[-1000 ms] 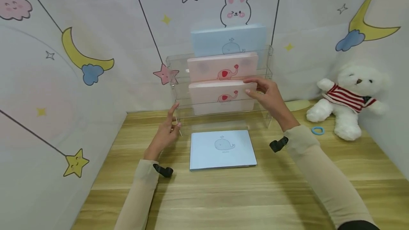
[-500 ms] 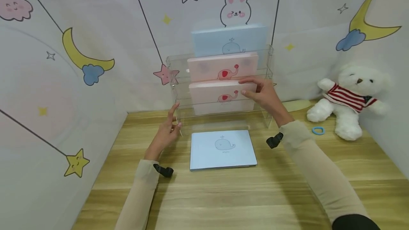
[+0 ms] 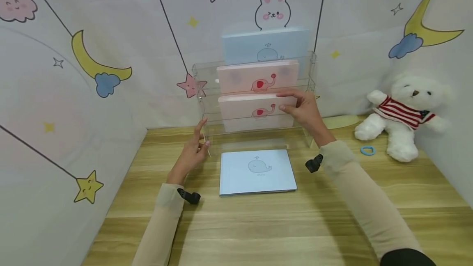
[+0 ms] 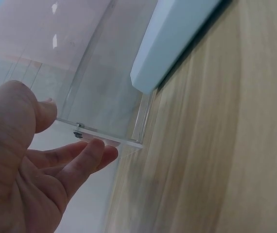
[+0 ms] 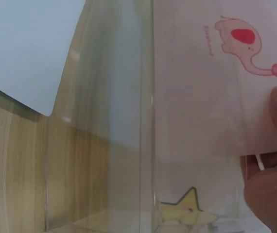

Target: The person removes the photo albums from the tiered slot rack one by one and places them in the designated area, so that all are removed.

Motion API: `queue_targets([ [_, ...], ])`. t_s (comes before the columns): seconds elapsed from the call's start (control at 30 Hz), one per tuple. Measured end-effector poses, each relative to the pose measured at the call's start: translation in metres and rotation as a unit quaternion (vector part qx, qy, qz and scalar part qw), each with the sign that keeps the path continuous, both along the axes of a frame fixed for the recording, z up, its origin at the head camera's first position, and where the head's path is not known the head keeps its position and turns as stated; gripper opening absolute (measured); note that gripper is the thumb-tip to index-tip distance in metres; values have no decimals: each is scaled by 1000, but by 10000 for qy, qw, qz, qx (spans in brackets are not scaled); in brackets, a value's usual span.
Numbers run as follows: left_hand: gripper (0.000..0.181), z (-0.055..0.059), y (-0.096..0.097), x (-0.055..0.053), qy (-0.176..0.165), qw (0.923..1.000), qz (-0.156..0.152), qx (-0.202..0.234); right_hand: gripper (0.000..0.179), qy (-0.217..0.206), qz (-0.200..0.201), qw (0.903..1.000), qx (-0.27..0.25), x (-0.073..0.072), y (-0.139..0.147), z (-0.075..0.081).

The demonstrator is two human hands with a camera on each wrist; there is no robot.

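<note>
On front pink book (image 3: 240, 109), right hand (image 3: 308, 111).

I'd take this for a child's corner, whether at home or not I can't tell: pale walls (image 3: 122, 24) covered with smiling stars (image 3: 88, 187), yellow moons (image 3: 82, 57) and a rabbit (image 3: 273, 9), a white teddy bear (image 3: 402, 141) sitting on the wooden table (image 3: 266, 229), and books (image 3: 236, 78) with whales and elephants in a clear rack (image 3: 213, 125).

The right grip (image 3: 306, 109) partly hides the front pink book (image 3: 245, 106)
</note>
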State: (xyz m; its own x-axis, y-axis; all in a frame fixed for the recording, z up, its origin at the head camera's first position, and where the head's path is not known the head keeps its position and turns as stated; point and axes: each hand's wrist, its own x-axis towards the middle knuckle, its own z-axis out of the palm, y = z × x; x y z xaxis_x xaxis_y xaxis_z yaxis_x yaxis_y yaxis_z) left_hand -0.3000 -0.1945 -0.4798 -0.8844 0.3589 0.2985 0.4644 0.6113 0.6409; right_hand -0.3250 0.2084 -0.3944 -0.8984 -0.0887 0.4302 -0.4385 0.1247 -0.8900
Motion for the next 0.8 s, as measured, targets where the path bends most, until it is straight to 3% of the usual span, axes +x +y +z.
queue_targets([
  [0.37,82,-2,0,0,-2,10000,78,-11,31,-10,-1129,9936,61,1,-15,0],
  [0.8,82,0,1,0,-167,9998,97,-40,27,177,-1347,9903,-288,0,-26,1],
])
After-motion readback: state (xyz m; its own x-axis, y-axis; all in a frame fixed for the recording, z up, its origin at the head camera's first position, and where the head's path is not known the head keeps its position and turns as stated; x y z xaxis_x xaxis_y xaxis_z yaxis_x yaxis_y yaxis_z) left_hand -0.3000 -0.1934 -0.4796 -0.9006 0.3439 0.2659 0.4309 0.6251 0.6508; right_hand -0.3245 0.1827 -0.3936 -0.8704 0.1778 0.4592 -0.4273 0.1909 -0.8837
